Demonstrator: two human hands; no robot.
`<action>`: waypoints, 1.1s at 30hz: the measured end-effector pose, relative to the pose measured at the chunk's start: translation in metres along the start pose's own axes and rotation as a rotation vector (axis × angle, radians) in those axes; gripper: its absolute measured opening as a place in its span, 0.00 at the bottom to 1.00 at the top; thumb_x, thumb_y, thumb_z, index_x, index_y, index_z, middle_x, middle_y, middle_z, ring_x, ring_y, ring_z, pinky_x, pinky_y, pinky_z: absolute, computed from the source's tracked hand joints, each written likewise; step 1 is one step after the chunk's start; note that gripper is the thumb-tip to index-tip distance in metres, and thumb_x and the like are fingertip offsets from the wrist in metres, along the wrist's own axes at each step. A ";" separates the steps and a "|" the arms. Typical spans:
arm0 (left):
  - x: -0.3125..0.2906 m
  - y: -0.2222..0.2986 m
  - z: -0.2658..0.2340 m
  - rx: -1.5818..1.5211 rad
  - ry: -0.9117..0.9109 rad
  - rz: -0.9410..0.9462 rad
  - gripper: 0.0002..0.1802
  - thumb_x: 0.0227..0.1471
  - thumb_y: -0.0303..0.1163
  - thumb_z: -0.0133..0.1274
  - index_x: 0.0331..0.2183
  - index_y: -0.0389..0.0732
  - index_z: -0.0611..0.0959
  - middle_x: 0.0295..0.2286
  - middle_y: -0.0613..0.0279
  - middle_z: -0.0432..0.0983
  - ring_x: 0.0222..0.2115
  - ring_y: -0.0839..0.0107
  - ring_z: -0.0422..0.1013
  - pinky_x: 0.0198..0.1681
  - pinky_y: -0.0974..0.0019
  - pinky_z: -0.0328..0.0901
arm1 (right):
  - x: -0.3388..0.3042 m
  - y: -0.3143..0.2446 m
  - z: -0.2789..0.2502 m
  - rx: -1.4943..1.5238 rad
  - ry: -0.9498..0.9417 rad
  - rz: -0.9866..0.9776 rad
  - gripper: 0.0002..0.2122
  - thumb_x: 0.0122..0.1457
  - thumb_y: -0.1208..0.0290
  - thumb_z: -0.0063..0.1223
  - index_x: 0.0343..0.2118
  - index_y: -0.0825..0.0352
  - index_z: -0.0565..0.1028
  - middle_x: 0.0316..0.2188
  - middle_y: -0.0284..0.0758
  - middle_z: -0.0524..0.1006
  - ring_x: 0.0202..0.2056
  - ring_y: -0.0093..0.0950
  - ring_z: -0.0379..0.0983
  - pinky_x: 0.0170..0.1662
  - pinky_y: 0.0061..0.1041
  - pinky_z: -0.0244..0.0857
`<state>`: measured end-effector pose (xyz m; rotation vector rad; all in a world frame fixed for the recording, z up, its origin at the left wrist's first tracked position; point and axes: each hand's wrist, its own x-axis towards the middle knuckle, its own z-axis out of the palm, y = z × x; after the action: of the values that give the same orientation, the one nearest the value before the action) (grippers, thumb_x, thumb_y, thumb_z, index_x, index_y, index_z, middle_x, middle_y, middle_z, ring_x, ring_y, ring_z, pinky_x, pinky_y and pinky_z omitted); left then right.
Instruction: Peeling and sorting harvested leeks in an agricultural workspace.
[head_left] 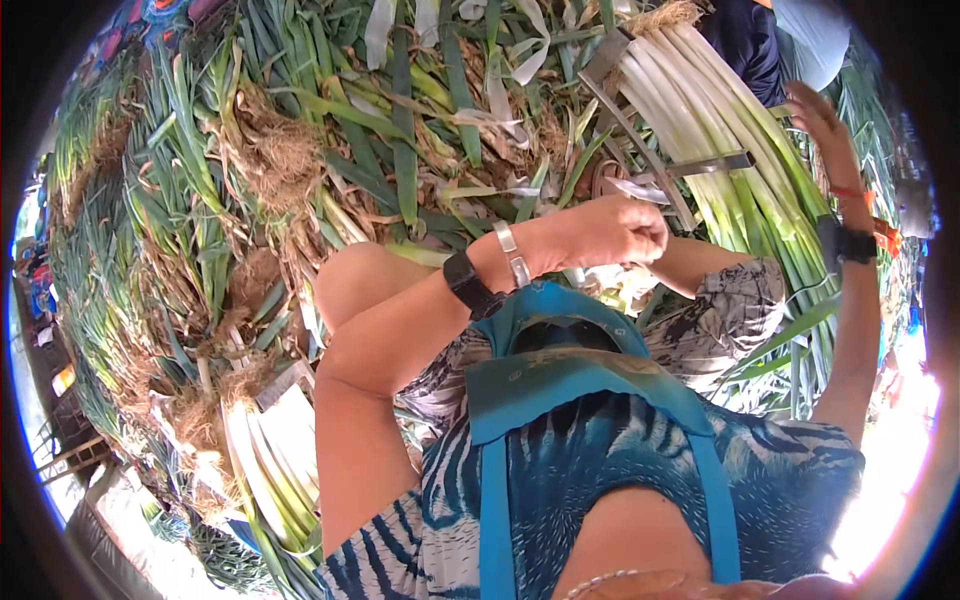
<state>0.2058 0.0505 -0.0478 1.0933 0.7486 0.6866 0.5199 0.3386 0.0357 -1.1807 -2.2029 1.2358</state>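
Observation:
A bundle of trimmed leeks [690,120], white stems and green tops, lies across a metal rack [640,130] at the upper right. My right hand [818,115] is raised beside the bundle's right side. Its fingers look stretched out and apart, and I see nothing in them. In front of my body, left of the bundle's lower part, my left hand [635,230] is closed with its fingers curled in. Whatever it may hold is hidden behind the knuckles.
Untrimmed leeks with brown roots [275,150] are heaped on the left and far side. Loose leaves and peelings [490,130] cover the ground ahead. A second pale bundle of leeks [265,470] lies at lower left. My knees and blue apron [590,385] are close below my hands.

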 end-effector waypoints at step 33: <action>-0.058 0.027 -0.028 -0.088 0.664 0.201 0.12 0.48 0.30 0.50 0.34 0.32 0.77 0.23 0.46 0.74 0.26 0.55 0.73 0.31 0.59 0.66 | 0.088 0.074 0.500 -0.436 -0.694 -0.055 0.34 0.51 0.39 0.48 0.30 0.78 0.75 0.28 0.56 0.75 0.30 0.48 0.73 0.36 0.42 0.64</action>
<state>0.1466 0.0266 -0.0190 0.8632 1.1648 1.2728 0.1865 0.1633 -0.3121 -0.8940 -3.1149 1.3196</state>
